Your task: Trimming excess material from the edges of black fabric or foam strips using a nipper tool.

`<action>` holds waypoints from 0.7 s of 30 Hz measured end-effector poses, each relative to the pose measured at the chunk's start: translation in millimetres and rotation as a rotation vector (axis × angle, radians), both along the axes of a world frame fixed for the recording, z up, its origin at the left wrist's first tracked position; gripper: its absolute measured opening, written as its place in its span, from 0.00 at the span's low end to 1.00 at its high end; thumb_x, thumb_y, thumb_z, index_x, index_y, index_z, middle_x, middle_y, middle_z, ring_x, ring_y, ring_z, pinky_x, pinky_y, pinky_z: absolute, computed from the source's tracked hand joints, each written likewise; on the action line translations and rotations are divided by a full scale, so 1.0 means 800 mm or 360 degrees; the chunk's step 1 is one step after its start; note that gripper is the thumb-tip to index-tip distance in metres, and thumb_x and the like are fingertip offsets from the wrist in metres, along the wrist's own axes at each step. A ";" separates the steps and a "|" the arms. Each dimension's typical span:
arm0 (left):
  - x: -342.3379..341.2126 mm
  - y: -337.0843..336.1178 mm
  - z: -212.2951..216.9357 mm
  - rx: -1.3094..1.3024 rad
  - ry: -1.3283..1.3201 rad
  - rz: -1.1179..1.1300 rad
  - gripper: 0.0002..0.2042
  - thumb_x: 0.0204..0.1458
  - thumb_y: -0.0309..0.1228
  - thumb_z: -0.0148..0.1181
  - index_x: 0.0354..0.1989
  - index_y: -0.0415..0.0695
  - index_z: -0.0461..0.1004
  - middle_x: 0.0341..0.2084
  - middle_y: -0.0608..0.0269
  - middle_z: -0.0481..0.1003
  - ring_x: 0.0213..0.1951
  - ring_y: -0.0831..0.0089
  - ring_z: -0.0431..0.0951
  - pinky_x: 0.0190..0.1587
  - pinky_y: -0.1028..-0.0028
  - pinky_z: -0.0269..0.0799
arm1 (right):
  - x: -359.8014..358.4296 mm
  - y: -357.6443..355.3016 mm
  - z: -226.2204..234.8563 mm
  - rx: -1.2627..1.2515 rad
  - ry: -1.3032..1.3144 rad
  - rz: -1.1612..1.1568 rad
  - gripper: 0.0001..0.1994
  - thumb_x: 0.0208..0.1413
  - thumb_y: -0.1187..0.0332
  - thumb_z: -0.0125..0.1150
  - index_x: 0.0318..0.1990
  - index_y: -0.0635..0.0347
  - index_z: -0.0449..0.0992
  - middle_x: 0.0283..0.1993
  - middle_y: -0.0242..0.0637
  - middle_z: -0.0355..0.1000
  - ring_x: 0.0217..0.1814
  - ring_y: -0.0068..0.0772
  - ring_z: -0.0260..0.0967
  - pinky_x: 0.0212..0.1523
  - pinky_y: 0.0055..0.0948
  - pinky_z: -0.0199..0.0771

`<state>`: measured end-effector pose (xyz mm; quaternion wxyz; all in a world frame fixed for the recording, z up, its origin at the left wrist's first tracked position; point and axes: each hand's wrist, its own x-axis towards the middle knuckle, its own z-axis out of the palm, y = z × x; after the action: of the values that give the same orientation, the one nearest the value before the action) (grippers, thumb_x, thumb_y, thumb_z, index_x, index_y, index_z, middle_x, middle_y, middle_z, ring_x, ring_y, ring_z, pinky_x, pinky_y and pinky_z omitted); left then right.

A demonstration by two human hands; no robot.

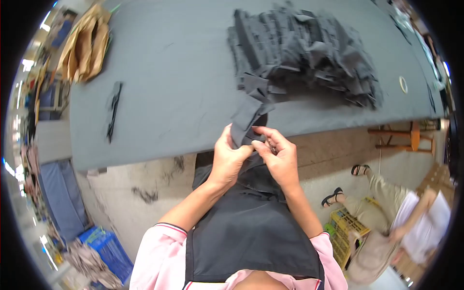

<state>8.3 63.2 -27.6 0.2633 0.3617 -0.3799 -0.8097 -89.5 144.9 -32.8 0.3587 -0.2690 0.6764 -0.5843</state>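
Note:
Just off the table's near edge, my left hand (228, 162) and my right hand (279, 164) meet in front of my dark apron. Between them is a dark grey fabric strip (245, 115), folded over and running up onto the table. My left fingers and thumb pinch its left side. The right thumb and index finger close on its other side, tips almost touching the left thumb. A small dark, shiny thing (272, 145) shows inside the curled right fingers, too small to name. Beyond lies a long heap of similar dark grey fabric pieces (299, 48).
A grey cloth covers the table (169, 96). Black scissors-like tool (114, 111) and a brown paper bag (87, 43) lie at left, a tape roll (403, 84) at right. A seated person (386, 212) is at lower right near a yellow crate (345, 232); a blue crate (108, 251) stands lower left.

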 end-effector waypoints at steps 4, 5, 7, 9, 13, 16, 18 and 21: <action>0.029 -0.007 -0.019 0.0092 0.0018 0.0060 0.23 0.41 0.17 0.52 0.51 0.35 0.63 0.38 0.66 0.69 0.37 0.83 0.68 0.41 0.81 0.66 | 0.020 -0.028 -0.001 0.0021 0.0020 0.0221 0.10 0.51 0.73 0.61 0.40 0.66 0.75 0.27 0.30 0.73 0.24 0.11 0.60 0.28 0.16 0.64; 0.034 -0.007 -0.024 0.0101 -0.0014 0.0060 0.23 0.40 0.16 0.52 0.50 0.34 0.63 0.38 0.65 0.69 0.38 0.82 0.68 0.43 0.81 0.66 | 0.022 -0.029 -0.007 0.0039 0.0018 0.0235 0.10 0.51 0.73 0.61 0.40 0.66 0.75 0.27 0.30 0.73 0.24 0.11 0.60 0.28 0.16 0.64; 0.036 -0.011 -0.018 0.0219 0.0003 0.0047 0.23 0.40 0.16 0.52 0.50 0.34 0.63 0.38 0.65 0.69 0.38 0.82 0.69 0.44 0.80 0.66 | 0.025 -0.029 -0.021 0.0025 -0.0030 0.0122 0.06 0.51 0.74 0.60 0.36 0.67 0.75 0.22 0.26 0.69 0.23 0.10 0.60 0.25 0.15 0.62; 0.037 -0.013 -0.011 0.0234 0.0017 0.0031 0.24 0.40 0.16 0.52 0.50 0.34 0.63 0.40 0.64 0.70 0.40 0.80 0.69 0.46 0.79 0.66 | 0.027 -0.018 -0.008 0.0066 -0.0198 0.0076 0.05 0.51 0.74 0.60 0.35 0.66 0.74 0.21 0.25 0.66 0.23 0.10 0.58 0.24 0.14 0.59; 0.035 -0.013 -0.014 0.0162 0.0006 0.0036 0.24 0.40 0.16 0.53 0.51 0.35 0.63 0.41 0.63 0.70 0.41 0.78 0.69 0.47 0.78 0.65 | 0.032 -0.001 0.011 -0.0095 -0.0086 0.0088 0.08 0.50 0.75 0.60 0.39 0.63 0.72 0.28 0.25 0.65 0.26 0.12 0.56 0.27 0.13 0.56; 0.039 -0.021 -0.018 0.0295 0.0008 0.0011 0.24 0.40 0.16 0.53 0.51 0.35 0.62 0.40 0.64 0.69 0.40 0.79 0.69 0.46 0.79 0.65 | 0.021 0.004 0.018 -0.0088 -0.0382 0.0295 0.10 0.49 0.76 0.60 0.40 0.63 0.72 0.27 0.23 0.62 0.25 0.12 0.54 0.27 0.13 0.55; 0.042 -0.024 -0.019 0.0328 0.0027 0.0056 0.25 0.41 0.16 0.53 0.52 0.35 0.62 0.40 0.65 0.69 0.39 0.79 0.69 0.45 0.79 0.65 | 0.017 0.012 0.012 -0.0010 -0.0402 0.0188 0.10 0.49 0.77 0.60 0.41 0.62 0.73 0.22 0.20 0.58 0.23 0.09 0.50 0.24 0.12 0.50; 0.040 -0.025 -0.018 0.0292 0.0035 0.0079 0.26 0.41 0.16 0.53 0.53 0.35 0.60 0.41 0.64 0.68 0.41 0.79 0.69 0.45 0.79 0.65 | 0.021 -0.008 0.020 0.0111 -0.0126 0.0095 0.13 0.49 0.78 0.61 0.44 0.63 0.72 0.18 0.17 0.53 0.20 0.08 0.46 0.22 0.12 0.47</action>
<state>40.6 43.3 -42.0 0.2531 0.3846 -0.2921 -0.8383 -72.3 138.6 -17.2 0.4116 -0.2529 0.6734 -0.5596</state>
